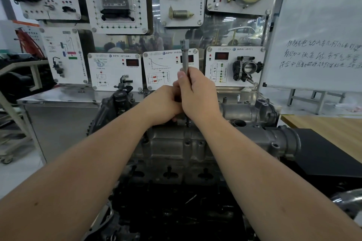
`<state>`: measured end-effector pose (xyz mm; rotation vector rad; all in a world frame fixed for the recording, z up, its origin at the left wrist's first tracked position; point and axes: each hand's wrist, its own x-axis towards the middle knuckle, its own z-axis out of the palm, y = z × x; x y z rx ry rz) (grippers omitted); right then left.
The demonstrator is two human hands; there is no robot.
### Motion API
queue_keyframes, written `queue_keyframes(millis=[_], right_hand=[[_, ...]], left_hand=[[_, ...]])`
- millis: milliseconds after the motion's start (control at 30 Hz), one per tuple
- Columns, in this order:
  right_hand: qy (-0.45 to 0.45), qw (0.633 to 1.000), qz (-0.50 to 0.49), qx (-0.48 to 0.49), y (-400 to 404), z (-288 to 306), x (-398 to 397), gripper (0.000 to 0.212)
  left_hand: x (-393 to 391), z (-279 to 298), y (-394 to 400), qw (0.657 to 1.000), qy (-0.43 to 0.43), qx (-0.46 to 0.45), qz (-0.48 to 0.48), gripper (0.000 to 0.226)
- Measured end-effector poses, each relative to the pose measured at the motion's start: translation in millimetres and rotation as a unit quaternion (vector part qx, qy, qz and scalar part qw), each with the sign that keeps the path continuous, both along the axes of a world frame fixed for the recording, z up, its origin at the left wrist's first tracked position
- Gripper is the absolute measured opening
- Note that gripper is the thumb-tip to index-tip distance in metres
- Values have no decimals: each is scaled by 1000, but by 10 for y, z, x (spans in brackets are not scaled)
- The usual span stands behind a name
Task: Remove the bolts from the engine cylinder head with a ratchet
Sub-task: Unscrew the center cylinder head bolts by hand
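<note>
Head view looks down two bare forearms to both hands, which meet over the top of a grey engine head [176,143]. Right hand [197,96] is wrapped in a fist around a slim metal ratchet [184,55] that stands nearly upright, its upper end rising well above the knuckles. Thumb [181,76] lies along the shaft. Left hand [164,103] is curled and pressed against the right one, lower down on the tool; its fingers are hidden behind the right hand, so whether they grip the shaft or only steady it I cannot tell. Below the fists a short dark tip [187,122] shows, touching the upper edge of the head at a bolt hole. The bolt itself is too small and shaded to make out.

The head sits on a darker engine block [176,211] that fills the lower middle of the frame. Several round holes show on its near face. Behind the engine stands a steel bench [58,100], and above it a wall of white training panels [115,0] carrying car parts and diagrams. A throttle body [246,68] is mounted on one panel to the right. A whiteboard [321,25] with handwriting leans at far right, beside a wooden tabletop [333,129].
</note>
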<state>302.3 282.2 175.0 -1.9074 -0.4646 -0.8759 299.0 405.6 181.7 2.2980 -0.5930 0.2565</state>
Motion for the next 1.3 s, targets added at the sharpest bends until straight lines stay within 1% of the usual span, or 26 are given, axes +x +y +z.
queue_keyframes(millis=[67, 133, 167, 233, 300, 367, 433, 533, 633, 700, 767, 833, 900, 967, 1033, 1067, 1133, 1233, 1300], right_hand=[[14, 1000, -1, 1, 3, 8, 0, 26], [25, 1000, 12, 10, 9, 8, -10, 23], [28, 999, 18, 12, 9, 11, -22, 26], [27, 999, 27, 7, 6, 14, -30, 33], [-2, 1000, 21, -8, -2, 7, -30, 23], [-28, 999, 2, -25, -5, 4, -27, 25], [-25, 999, -5, -33, 0, 4, -23, 28], [1, 1000, 3, -12, -1, 11, -26, 22], [21, 999, 20, 17, 1, 22, -53, 35], [11, 1000, 21, 13, 5, 23, -58, 31], [-21, 1000, 5, -6, 6, 13, -61, 25], [-33, 999, 1, -16, 3, 2, -57, 27], [-20, 1000, 1, -13, -3, 5, -49, 26], [0, 1000, 7, 0, -5, 14, -42, 27], [15, 1000, 18, 10, -1, 17, -44, 36], [18, 999, 24, 13, 4, 13, -45, 40], [14, 999, 28, 9, 8, 12, -37, 39], [-2, 1000, 16, -1, 3, 11, -30, 28], [-9, 1000, 8, -12, 5, 3, -17, 28]], left_hand=[[-20, 5, -9, 1000, 3, -10, -16, 32], [-38, 8, -9, 1000, 0, -11, -29, 46], [-39, 9, -6, 999, -1, -12, -30, 48], [-26, 8, 2, 1000, -1, -15, -22, 38], [-3, 4, 1, 1000, -1, -1, -9, 25], [15, -1, -4, 1000, -5, 15, 4, 20], [15, -3, -4, 1000, -5, 10, 6, 19], [-2, -8, 1, 1000, 1, -12, -8, 25], [-12, -8, 3, 1000, -1, -17, -18, 31], [-4, -4, -1, 1000, -1, -6, -12, 23], [12, -3, -2, 1000, -2, 20, 4, 17], [24, -9, -3, 1000, -4, 23, 7, 15], [16, -10, -2, 1000, 1, 0, -3, 19], [-20, 2, -5, 999, 9, -25, -25, 29], [-53, 14, -8, 999, 11, -30, -38, 39], [-57, 17, -5, 999, 11, -30, -39, 40], [-37, 14, 1, 999, 12, -18, -24, 34], [17, 4, -2, 1000, 8, 13, 9, 17], [34, -4, -6, 1000, 3, 20, 13, 17]])
